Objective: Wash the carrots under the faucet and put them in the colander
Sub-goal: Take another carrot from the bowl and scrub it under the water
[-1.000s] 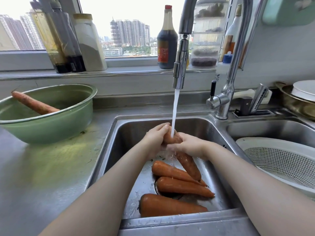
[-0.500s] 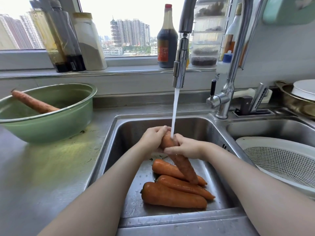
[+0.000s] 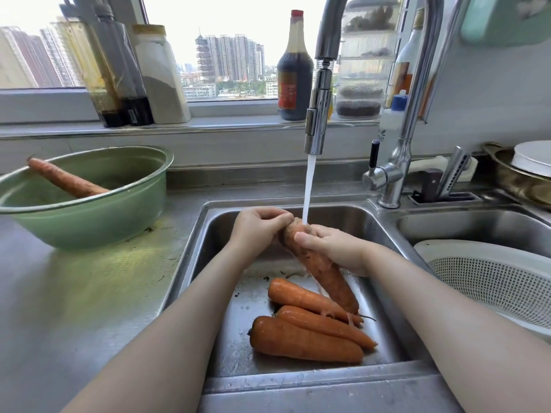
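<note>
The left hand (image 3: 259, 231) has its fingers curled round the thick upper end of a carrot (image 3: 325, 272). The right hand (image 3: 334, 248) grips the same carrot just below, with the thumb lying across the front and the fingers behind. The carrot is tilted. Its thick end is up, under the stream of water (image 3: 308, 189) that runs from the faucet (image 3: 320, 114), and its tip points down and toward the person. Its skin looks dull.

Below it, on the bottom of the left sink (image 3: 190, 263), three other carrots (image 3: 304, 344) lie side by side, wet and bright orange. The white colander (image 3: 477, 250) sits in the basin at the right. On the counter (image 3: 74, 308) at the left stands a green bowl (image 3: 89, 222), and another carrot (image 3: 65, 180) leans on its rim.
</note>
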A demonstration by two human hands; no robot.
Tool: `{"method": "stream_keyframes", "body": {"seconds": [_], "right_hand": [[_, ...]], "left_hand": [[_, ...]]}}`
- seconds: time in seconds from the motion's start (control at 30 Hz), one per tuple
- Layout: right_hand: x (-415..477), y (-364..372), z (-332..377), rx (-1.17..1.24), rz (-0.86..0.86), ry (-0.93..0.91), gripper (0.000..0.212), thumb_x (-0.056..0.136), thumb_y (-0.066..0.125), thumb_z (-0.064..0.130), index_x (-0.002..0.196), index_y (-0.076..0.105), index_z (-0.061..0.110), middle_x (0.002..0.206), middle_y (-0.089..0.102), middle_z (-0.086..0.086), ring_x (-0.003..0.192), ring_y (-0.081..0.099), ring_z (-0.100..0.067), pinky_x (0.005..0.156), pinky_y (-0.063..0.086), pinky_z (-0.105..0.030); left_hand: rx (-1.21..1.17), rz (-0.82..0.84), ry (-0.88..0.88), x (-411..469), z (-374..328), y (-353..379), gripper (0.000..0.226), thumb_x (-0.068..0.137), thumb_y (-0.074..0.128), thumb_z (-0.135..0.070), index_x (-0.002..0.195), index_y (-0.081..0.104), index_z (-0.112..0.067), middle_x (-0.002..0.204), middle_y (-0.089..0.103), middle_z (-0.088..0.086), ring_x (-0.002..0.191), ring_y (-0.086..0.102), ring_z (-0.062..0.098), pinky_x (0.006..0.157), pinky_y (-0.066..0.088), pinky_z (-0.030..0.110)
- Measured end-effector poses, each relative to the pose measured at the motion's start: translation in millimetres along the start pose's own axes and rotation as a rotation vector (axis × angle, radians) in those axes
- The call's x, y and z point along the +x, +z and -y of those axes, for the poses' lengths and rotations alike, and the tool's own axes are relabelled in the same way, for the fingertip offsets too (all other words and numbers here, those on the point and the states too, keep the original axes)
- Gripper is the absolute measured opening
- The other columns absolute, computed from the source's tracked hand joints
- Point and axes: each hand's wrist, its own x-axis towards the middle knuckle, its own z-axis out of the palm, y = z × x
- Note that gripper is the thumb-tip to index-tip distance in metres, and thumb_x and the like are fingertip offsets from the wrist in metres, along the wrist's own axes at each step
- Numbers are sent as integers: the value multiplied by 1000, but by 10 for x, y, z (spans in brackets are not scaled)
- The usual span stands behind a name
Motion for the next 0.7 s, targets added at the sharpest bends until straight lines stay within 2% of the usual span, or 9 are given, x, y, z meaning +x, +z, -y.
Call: {"method": "stream_keyframes", "body": {"seconds": [0.07, 0.17, 0.23, 0.3, 0.37, 0.47, 0.53, 0.6, 0.7], "right_hand": [[7, -43, -11, 26, 24, 0, 53, 86, 76, 49, 133, 62, 28, 120, 75, -2, 109, 74, -20, 101, 58, -48], [-17, -54, 7, 39, 115, -32, 40, 93, 75, 16, 131, 62, 18, 111, 75, -3, 101, 73, -18, 92, 61, -40], [-28, -43, 7, 39, 161, -43, 42, 88, 76, 3, 125, 61, 15, 99, 74, 2, 94, 71, -14, 82, 59, -32], [-16, -44, -12, 27, 163, -37, 54, 77, 79, 7, 127, 58, 15, 99, 73, 0, 95, 71, -14, 82, 58, -30], [1, -57, -22, 20, 135, -33, 69, 71, 83, 14, 134, 54, 17, 113, 73, -7, 106, 71, -19, 91, 59, -37], [21, -93, -37, 24, 118, -15, 82, 68, 89, 21, 140, 50, 25, 123, 71, -8, 115, 70, -23, 99, 58, -44], [28, -101, -47, 56, 107, -18, 78, 78, 86, 14, 144, 47, 27, 123, 71, -9, 113, 71, -23, 95, 59, -42], [20, -92, -46, 92, 79, -30, 71, 87, 80, 10, 146, 47, 31, 123, 73, -9, 114, 72, -24, 96, 59, -42], [25, -44, -36, 132, 23, -55, 59, 95, 76, 15, 145, 47, 28, 118, 75, -7, 110, 73, -21, 97, 59, -40]], "left_hand": [[111, -22, 57, 20, -2, 12, 7, 90, 79, -25, 84, 81, -25, 82, 79, -6, 86, 76, 16, 81, 64, 44], [217, -8, 101, 11, -30, 65, 11, 93, 76, -29, 83, 79, -24, 76, 76, -8, 79, 73, 12, 79, 64, 41], [221, 12, 101, -13, -60, 112, 14, 95, 73, -29, 84, 77, -22, 75, 74, -8, 75, 71, 13, 75, 63, 38], [108, 49, 39, -48, -83, 145, 14, 97, 72, -27, 87, 79, -20, 78, 76, -3, 78, 72, 17, 76, 63, 37], [-9, 80, -55, -83, -81, 144, 13, 99, 70, -26, 90, 80, -23, 87, 79, 1, 89, 75, 22, 80, 64, 39], [-10, 132, -77, -101, -32, 106, 14, 100, 68, -28, 94, 80, -33, 95, 80, -3, 96, 76, 20, 79, 65, 36], [6, 196, -51, -110, -41, 107, 11, 99, 70, -29, 103, 80, -34, 102, 79, -3, 98, 75, 17, 79, 64, 34], [9, 250, -20, -120, -67, 160, 19, 96, 73, -27, 114, 78, -30, 109, 77, 0, 97, 75, 15, 77, 64, 31], [6, 176, 15, -120, -65, 267, 24, 96, 72, -20, 118, 75, -29, 111, 74, 1, 85, 72, 9, 68, 60, 24]]}}
